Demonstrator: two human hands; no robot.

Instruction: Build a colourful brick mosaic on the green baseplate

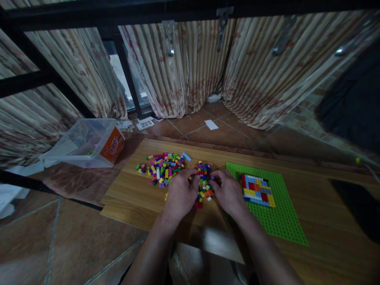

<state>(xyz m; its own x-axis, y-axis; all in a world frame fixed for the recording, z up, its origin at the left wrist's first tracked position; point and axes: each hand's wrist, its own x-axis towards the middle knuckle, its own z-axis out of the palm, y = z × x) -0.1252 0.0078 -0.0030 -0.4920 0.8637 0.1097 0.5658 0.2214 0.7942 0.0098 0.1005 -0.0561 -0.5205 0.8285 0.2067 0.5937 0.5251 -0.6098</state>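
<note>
My left hand [182,193] is over the small pile of toy bricks [204,192], its thumb and forefinger curled together at the pile's left side. What sits between those fingertips is too small to make out. From the right, my right hand [227,190] reaches to the same pile, thumb and forefinger pinched at a small purple brick [211,178]. Just left of my left hand lies a larger heap of mixed bricks [166,168]. Right of my right hand, a flat panel of coloured bricks [257,190] rests on a green baseplate [277,213].
Everything lies on a long wooden board [127,194]. A clear plastic box [89,144] with an orange label stands beyond its left end. A dark flat object [356,204] lies at the right. Striped curtains [196,67] hang behind, and a white card [211,124] is on the tiled floor.
</note>
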